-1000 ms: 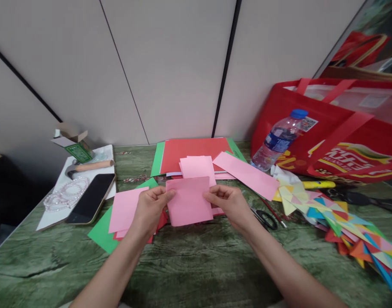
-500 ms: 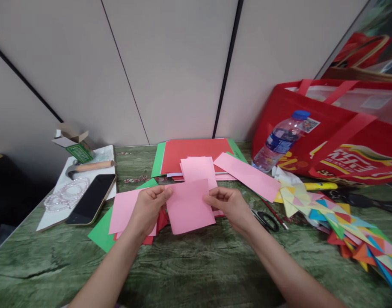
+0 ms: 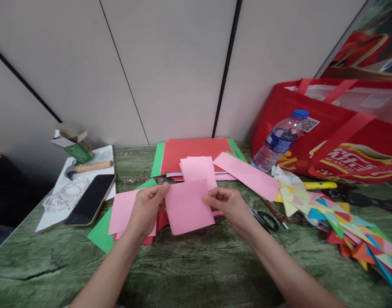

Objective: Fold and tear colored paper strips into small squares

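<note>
A square sheet of pink paper (image 3: 188,209) is held up over the middle of the table, slightly tilted. My left hand (image 3: 147,208) is closed at its upper left corner, the thumb right by the edge. On the right edge, my right hand (image 3: 227,206) pinches the sheet between thumb and fingers. Behind it lies a stack of pink paper pieces (image 3: 197,167). Under and beside my left wrist are more pink sheets (image 3: 121,209), with green paper (image 3: 101,233) and red paper beneath. A long pink strip (image 3: 247,175) lies beyond my right hand.
Scissors (image 3: 267,220) and a pencil (image 3: 276,214) lie right of my right hand. Farther right are a folded multicolour paper chain (image 3: 346,229), a water bottle (image 3: 279,141) and a red bag (image 3: 331,128). A phone (image 3: 91,201), bead strands (image 3: 66,194) and a hammer (image 3: 93,167) are left.
My left thumb has slid slightly left and up, from on the pink sheet to its corner. The sheet and my right hand stay nearly in place.
</note>
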A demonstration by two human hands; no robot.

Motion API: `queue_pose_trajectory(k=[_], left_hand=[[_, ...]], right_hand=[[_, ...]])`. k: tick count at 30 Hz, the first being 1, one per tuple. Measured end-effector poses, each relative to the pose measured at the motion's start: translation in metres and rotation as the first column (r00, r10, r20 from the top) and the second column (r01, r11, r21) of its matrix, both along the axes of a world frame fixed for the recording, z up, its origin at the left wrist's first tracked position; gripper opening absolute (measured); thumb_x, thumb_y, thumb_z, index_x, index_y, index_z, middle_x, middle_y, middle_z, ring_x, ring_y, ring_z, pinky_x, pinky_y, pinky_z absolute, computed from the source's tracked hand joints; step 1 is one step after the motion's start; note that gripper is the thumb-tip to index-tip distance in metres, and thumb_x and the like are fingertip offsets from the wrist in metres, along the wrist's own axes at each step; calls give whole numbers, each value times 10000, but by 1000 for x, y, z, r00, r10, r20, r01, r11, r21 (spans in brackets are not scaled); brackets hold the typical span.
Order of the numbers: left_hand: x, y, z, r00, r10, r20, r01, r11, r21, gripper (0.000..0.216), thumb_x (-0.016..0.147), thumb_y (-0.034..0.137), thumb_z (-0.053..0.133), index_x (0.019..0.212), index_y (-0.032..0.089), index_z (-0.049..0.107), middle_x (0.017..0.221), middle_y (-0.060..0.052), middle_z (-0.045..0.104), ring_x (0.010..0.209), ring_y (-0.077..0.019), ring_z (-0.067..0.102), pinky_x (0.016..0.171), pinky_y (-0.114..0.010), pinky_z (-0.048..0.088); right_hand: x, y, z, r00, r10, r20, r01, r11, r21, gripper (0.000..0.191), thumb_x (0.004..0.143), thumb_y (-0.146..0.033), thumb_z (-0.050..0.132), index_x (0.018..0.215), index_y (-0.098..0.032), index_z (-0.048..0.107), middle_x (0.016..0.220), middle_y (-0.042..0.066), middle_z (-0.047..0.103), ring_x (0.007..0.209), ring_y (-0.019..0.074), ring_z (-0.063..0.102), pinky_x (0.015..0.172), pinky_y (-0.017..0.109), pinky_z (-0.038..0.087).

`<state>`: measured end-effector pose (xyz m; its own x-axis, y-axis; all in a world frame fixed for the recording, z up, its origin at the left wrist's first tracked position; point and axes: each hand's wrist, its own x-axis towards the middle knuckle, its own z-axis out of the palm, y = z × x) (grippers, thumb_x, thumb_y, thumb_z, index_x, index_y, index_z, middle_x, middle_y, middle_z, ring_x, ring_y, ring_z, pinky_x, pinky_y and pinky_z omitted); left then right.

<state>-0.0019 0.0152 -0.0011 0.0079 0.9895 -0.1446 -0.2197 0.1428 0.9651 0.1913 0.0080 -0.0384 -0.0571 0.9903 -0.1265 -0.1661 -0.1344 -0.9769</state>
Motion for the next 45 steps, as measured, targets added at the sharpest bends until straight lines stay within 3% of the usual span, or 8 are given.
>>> queue_pose_trajectory(k=[7,12,15,25,31,45], left_hand=[[-2,0,-4,993,107,-56,-102,992,79,249,612,346,719,522,138,615,470,53,503,440,-52,403,426,-168,316],[5,-1,-3,990,-138,32,141,982,-125,370,633,466,668,505,138,554,436,48,463,392,-57,379,412,-182,329],[9,-4,-4,979,-203,12,202,965,-164,340,630,431,684,512,134,568,458,26,522,420,-71,432,450,-190,370],[9,-5,-14,987,-155,-36,151,984,-98,278,639,400,681,586,132,633,484,6,579,471,-121,497,474,-230,365],[10,-5,-16,977,-207,-57,200,975,-100,300,656,427,660,588,135,642,480,1,577,473,-124,500,468,-231,357],[9,-4,-18,976,-200,-86,192,977,-96,291,642,423,674,582,140,642,457,8,561,465,-122,491,447,-226,345]], right_hand=[[-3,-1,1,998,8,-59,-10,1000,-22,177,553,-284,748,612,-151,647,581,-20,603,517,76,496,504,220,401],[2,3,1,984,-111,-140,101,992,-80,161,526,-253,766,598,-166,652,578,-21,615,517,75,515,515,219,420],[4,5,0,976,-132,-176,118,989,-86,144,534,-243,764,603,-171,661,575,-18,625,497,68,512,502,210,422],[1,4,1,960,-142,-240,119,987,-107,143,525,-231,771,599,-161,670,566,-25,632,488,54,522,469,174,417],[2,6,0,955,-208,-212,186,975,-120,168,504,-227,781,605,-154,669,535,-32,617,454,46,500,444,168,402],[3,6,0,956,-163,-244,146,985,-86,124,533,-225,767,571,-167,664,546,-34,638,485,53,516,478,177,394]])
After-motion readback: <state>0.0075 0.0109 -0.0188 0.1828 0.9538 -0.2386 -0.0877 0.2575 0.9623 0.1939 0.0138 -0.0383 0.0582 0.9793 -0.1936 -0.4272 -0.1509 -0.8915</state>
